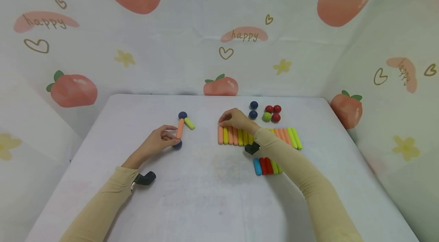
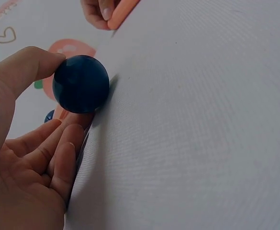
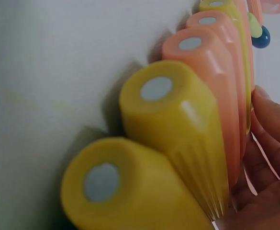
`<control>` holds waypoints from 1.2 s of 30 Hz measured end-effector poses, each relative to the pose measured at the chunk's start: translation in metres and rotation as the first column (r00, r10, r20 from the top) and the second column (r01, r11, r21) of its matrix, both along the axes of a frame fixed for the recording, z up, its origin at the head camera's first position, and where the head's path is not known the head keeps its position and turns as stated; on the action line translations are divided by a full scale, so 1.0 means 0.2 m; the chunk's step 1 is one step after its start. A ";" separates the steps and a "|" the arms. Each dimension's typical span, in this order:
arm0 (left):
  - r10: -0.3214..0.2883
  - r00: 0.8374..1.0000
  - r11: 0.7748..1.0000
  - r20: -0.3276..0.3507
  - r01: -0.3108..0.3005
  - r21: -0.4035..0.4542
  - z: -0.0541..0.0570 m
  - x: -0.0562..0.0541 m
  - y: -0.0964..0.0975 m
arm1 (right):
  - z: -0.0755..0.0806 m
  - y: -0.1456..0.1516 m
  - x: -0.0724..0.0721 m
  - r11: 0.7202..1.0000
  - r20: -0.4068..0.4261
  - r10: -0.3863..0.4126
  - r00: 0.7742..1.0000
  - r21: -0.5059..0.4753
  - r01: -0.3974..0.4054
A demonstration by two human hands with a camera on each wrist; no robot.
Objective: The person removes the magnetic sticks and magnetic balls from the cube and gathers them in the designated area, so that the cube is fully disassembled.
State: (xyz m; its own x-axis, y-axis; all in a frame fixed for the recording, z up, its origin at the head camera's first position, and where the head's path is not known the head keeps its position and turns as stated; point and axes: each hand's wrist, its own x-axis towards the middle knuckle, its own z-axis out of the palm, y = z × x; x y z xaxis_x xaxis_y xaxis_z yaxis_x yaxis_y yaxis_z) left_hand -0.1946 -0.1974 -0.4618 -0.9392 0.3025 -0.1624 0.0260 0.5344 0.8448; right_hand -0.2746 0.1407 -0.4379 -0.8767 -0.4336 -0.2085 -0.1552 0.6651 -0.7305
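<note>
My left hand (image 1: 161, 139) holds a dark blue ball (image 2: 81, 84) with its thumb against one side and curled fingers at the other. An orange magnetic stick (image 1: 180, 129) runs from this ball up to a second blue ball (image 1: 183, 115), beside those fingers. A short yellow-green stick (image 1: 189, 123) slants off the upper ball. My right hand (image 1: 236, 119) pinches the far end of the leftmost orange stick (image 1: 220, 135) in a row of sticks. Yellow sticks (image 3: 178, 115) in that row show round metal ends in the right wrist view.
My right forearm covers part of the row, whose yellow-green sticks (image 1: 295, 138) show at its right end. Nearer me lies a shorter row with a blue stick (image 1: 257, 166) and red sticks (image 1: 266, 165). Behind are blue balls (image 1: 253, 105), red balls (image 1: 277, 109) and a green ball (image 1: 266, 116).
</note>
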 end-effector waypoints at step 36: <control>-0.002 1.000 1.000 0.021 0.002 -0.011 0.00 0.00 0.00 | -0.02 -0.58 -0.08 0.998 -0.006 -0.011 1.000 -0.069 0.011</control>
